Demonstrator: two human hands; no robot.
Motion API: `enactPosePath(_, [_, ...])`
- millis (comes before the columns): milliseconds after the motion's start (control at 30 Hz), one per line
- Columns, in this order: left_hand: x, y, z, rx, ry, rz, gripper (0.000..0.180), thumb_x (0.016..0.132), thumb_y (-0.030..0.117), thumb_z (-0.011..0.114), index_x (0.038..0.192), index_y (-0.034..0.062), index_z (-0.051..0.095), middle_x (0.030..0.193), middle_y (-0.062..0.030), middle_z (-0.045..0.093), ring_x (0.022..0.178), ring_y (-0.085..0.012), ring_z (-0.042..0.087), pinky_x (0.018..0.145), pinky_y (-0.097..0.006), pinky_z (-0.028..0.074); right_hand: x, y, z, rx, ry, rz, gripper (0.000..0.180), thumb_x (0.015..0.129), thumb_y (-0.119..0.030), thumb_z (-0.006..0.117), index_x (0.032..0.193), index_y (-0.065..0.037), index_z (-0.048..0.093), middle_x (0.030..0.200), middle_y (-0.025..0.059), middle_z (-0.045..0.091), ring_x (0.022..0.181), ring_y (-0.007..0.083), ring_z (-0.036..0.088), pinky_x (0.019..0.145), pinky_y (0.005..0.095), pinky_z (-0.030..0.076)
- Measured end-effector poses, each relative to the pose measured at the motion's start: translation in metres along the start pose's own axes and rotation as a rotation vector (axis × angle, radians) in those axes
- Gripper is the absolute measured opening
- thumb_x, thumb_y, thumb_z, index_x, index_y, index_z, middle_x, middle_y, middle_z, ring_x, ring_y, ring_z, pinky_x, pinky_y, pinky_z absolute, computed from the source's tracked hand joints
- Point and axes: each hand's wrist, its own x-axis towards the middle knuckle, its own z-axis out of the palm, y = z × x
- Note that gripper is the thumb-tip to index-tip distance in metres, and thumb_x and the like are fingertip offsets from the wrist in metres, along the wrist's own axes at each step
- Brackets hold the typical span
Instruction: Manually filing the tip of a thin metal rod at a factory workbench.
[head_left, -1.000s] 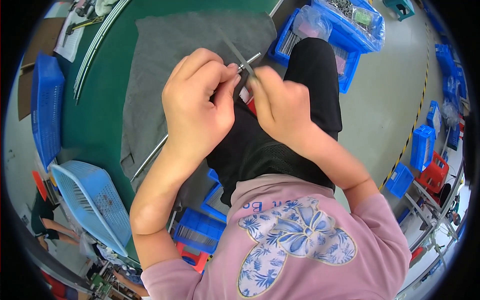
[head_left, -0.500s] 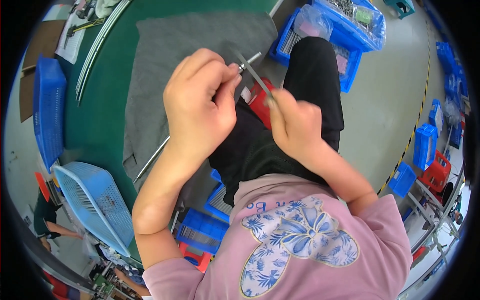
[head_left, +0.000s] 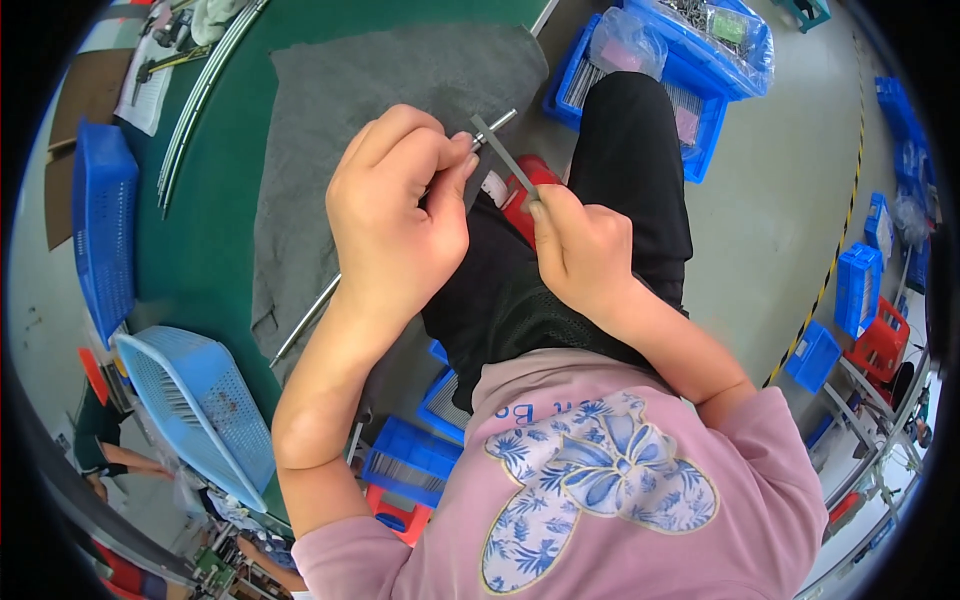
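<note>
My left hand (head_left: 395,215) is closed around a thin metal rod (head_left: 305,320) that runs from below my wrist up past my fingers, its tip (head_left: 503,119) showing at the top. My right hand (head_left: 585,250) pinches a flat grey file (head_left: 503,153) and holds its blade against the rod's upper end, just beside my left thumb. Both hands are above my lap, over the edge of a grey felt mat (head_left: 330,130) on the green table (head_left: 210,200).
A blue mesh basket (head_left: 195,405) lies tipped at the lower left, another blue crate (head_left: 100,225) at the left. Blue bins of metal parts (head_left: 690,75) stand on the floor beyond my knee. A red object (head_left: 520,195) rests on my lap. More blue and red bins (head_left: 860,300) line the right.
My right hand has drawn back down and to the right, away from my left hand, and the file now shows between them. My left hand holds its place on the rod.
</note>
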Motion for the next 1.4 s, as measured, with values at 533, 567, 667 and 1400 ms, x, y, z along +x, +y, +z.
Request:
enactPosePath(533, [-0.001,0.001,-0.004,0.036,-0.011,0.031,0.012,0.069,-0.006,0.071,0.077,-0.0002,0.063,0.072,-0.0077,0.056,0.061,-0.0239,0.054,0.054,-0.032,0.042,-0.026,0.021,-0.034,0.173,-0.114,-0.037,0.006,0.084,-0.003,0.058,0.09,-0.003,0.059,0.058,0.0069,0.058,0.045,0.0234,0.056,0.045,0.0313,0.043])
enactPosePath(567, [-0.001,0.0,-0.004,0.038,-0.013,0.033,0.012,0.069,-0.006,0.071,0.077,-0.0002,0.063,0.072,-0.0077,0.056,0.061,-0.0239,0.054,0.054,-0.032,0.042,-0.023,0.018,-0.034,0.2,-0.158,-0.014,0.006,0.085,-0.001,0.056,0.091,-0.003,0.059,0.059,0.0071,0.058,0.045,0.023,0.057,0.045,0.0308,0.043])
enactPosePath(667, [-0.002,-0.001,-0.004,0.056,-0.01,0.051,0.012,0.069,-0.005,0.071,0.078,0.0002,0.064,0.073,-0.0073,0.056,0.063,-0.0238,0.054,0.055,-0.033,0.043,-0.017,0.011,-0.033,0.251,-0.145,0.033,0.005,0.087,-0.001,0.054,0.09,-0.002,0.058,0.059,0.0078,0.058,0.046,0.0229,0.058,0.046,0.0304,0.044])
enactPosePath(1400, [-0.001,0.006,0.001,0.177,-0.03,0.025,0.02,0.069,-0.005,0.072,0.08,0.0005,0.057,0.074,-0.0055,0.054,0.06,-0.0138,0.051,0.054,-0.024,0.044,-0.008,0.005,-0.038,0.361,-0.136,0.227,0.009,0.09,-0.003,0.052,0.093,-0.001,0.061,0.063,0.0103,0.06,0.048,0.0209,0.059,0.046,0.027,0.042])
